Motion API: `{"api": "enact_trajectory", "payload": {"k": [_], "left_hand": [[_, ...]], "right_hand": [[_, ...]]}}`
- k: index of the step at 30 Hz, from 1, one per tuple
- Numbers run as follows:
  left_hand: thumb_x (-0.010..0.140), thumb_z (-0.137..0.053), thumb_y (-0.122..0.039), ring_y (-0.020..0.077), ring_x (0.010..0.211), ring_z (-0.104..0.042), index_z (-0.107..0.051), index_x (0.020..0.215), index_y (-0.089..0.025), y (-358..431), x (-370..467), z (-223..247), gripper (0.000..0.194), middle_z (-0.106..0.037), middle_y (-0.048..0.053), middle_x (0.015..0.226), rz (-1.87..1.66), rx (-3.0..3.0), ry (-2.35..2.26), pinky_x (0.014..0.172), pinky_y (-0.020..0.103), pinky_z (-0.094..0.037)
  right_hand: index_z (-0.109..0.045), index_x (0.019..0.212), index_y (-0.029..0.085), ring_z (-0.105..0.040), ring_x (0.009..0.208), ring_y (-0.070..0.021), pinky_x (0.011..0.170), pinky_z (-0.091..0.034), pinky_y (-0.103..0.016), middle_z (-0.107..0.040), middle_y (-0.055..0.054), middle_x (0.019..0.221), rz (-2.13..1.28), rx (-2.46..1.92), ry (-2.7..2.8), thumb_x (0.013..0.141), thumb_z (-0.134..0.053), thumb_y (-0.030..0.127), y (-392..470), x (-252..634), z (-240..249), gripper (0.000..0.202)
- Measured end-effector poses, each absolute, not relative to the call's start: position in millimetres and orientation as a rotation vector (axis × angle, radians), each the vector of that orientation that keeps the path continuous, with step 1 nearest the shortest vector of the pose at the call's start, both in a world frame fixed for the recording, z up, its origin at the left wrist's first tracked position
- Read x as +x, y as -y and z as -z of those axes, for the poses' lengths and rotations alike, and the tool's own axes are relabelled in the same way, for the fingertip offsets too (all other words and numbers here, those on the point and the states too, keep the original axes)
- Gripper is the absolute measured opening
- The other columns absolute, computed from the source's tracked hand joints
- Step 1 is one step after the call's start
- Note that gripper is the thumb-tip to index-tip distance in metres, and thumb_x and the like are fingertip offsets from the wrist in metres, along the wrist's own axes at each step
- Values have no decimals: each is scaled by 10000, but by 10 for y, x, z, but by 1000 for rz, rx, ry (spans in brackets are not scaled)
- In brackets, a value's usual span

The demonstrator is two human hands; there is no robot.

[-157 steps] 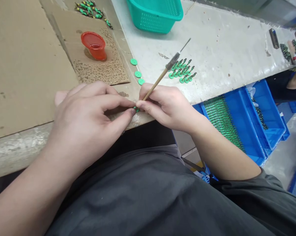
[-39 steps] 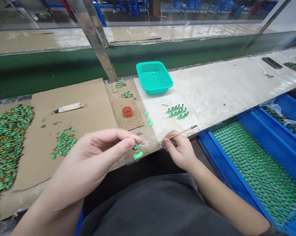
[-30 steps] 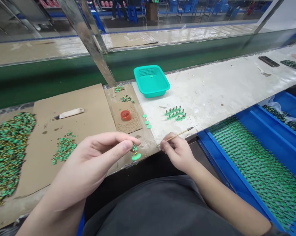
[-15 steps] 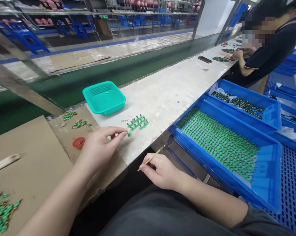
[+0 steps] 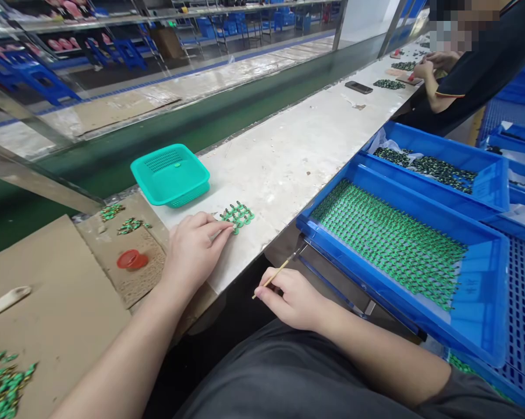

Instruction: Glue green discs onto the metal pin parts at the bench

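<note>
My left hand [image 5: 197, 247] is closed in a pinch at the near edge of a small group of green pieces [image 5: 241, 215] with dark upright stems, standing on the white tabletop. One small green piece [image 5: 236, 231] shows at its fingertips. Over the gap in front of my lap, my right hand [image 5: 288, 295] holds a thin paintbrush [image 5: 275, 276] between thumb and fingers. The brush's dark tip points up and away, toward the blue tray [image 5: 485, 273] on the right, which holds many rows of similar green pieces.
A turquoise basket [image 5: 170, 174] stands behind the group. Left are a red cup [image 5: 132, 259], piles of green pieces [image 5: 7, 384], cardboard [image 5: 61, 291] and a wooden stick [image 5: 4, 302]. Farther right lie a phone [image 5: 358, 87], another blue tray [image 5: 492, 183] and a co-worker's hands [image 5: 432, 65].
My left hand has moved right, up to the group of green pieces, with its fingertips now at the near edge. My right hand still holds the brush. The view has shifted slightly.
</note>
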State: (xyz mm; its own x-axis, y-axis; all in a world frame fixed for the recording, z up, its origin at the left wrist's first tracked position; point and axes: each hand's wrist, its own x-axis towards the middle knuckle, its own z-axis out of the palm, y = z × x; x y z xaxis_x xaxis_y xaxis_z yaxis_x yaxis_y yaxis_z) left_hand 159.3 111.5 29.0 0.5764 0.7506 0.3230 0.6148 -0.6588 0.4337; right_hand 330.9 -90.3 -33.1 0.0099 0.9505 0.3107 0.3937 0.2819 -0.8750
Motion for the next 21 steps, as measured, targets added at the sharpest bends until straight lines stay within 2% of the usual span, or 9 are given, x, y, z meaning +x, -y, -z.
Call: {"api": "enact_trajectory", "payload": {"k": [5,8,10,12,14,16,18,21], "left_hand": [[1046,-603,-578,293,1056,-753,-923,1102,-312,-1027,1490,-454,420,-833,77,1042,-754,2468,-1206,979,439,-538],[1066,-594,-605,267,1055,-783,-899,1152,-286,-759,1330,-585,450,-870,74,1158,-781,2346,-1301,899,371,-583],[1001,-689,-665,265,1021,-812,-897,1107,-293,-494,1232,-641,440,-888,62,1134,-623,2161,-1270,869,336,-618],[926,-762,-760,270,924,-817,-898,1172,-289,-217,1165,-662,549,-886,68,1050,-426,1921,-1187,819,334,-646],[899,-784,-816,261,841,-791,-906,1094,-267,8,1125,-656,595,-866,86,964,-378,1779,-1138,779,332,-652],[892,-782,-858,236,758,-742,-894,933,-249,143,1083,-635,620,-832,92,867,-435,1714,-1143,718,314,-636],[866,-798,-889,208,694,-687,-869,832,-237,200,1023,-600,657,-793,87,795,-531,1655,-1189,656,292,-604],[796,-894,-858,174,666,-623,-860,836,-225,232,913,-522,635,-735,59,747,-666,1523,-1240,620,266,-565]], "right_hand": [[-716,957,235,-731,794,-182,803,-597,-297,-790,-41,905,-743,-1271,1570,1178,-617,362,881,3317,310,274],[-683,943,241,-744,831,-188,817,-592,-299,-781,-40,909,-778,-1274,1585,1163,-609,310,883,3321,259,242],[-654,928,248,-738,823,-180,791,-576,-286,-778,-26,896,-817,-1265,1618,1138,-630,270,883,3303,197,213],[-615,893,253,-686,742,-157,713,-527,-265,-748,5,840,-883,-1243,1698,1109,-677,255,878,3263,117,224],[-577,849,252,-600,648,-131,629,-452,-250,-687,37,761,-998,-1203,1779,1089,-736,275,870,3211,28,288],[-571,837,247,-581,616,-112,591,-425,-229,-670,55,731,-1177,-1141,1771,1091,-768,309,868,3159,-53,328],[-594,843,241,-626,625,-104,592,-458,-204,-701,58,734,-1350,-1082,1663,1120,-760,373,872,3116,-106,349],[-613,855,234,-674,649,-105,658,-542,-201,-719,49,725,-1471,-1000,1548,1180,-659,447,886,3061,-107,391]]}}
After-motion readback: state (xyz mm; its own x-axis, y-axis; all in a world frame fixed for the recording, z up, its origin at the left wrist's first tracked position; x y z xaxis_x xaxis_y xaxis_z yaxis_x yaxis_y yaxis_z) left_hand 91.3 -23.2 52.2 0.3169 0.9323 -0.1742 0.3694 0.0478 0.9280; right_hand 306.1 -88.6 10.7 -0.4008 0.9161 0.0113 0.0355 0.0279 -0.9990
